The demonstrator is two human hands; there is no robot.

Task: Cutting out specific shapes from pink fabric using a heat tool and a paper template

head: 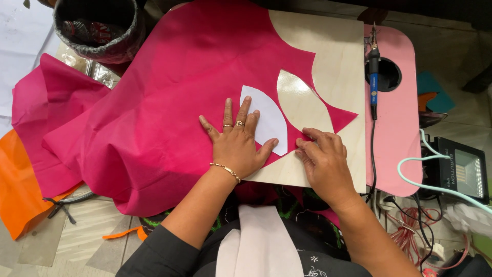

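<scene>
- Pressing flat on a sheet of magenta fabric, my left hand lies palm down with its fingers spread wide, holding nothing; two rings and a thin gold chain bracelet show on it.
- Under its fingertips and thumb I see a white paper template, smooth and leaf-shaped with one curved edge and a pointed tip, lying on the fabric.
- My right hand sits just beside it, fingers bunched narrow and pinching the cut edge of the fabric near the board's lower edge.
- The fabric is thin and matte, creased in soft folds, with curved leaf-shaped cut-outs along its right side that leave a pointed strip between them.
- It drapes over a pale, smooth wooden board, which shows through the cut-outs with a slight gloss.
- The board rests on a pink lap table with rounded corners and a round hole.
- A slim pen-shaped tool with a blue and black handle lies on the pink table, its black cord trailing down.
- An orange cloth lies at the far left, partly under the magenta folds.
</scene>
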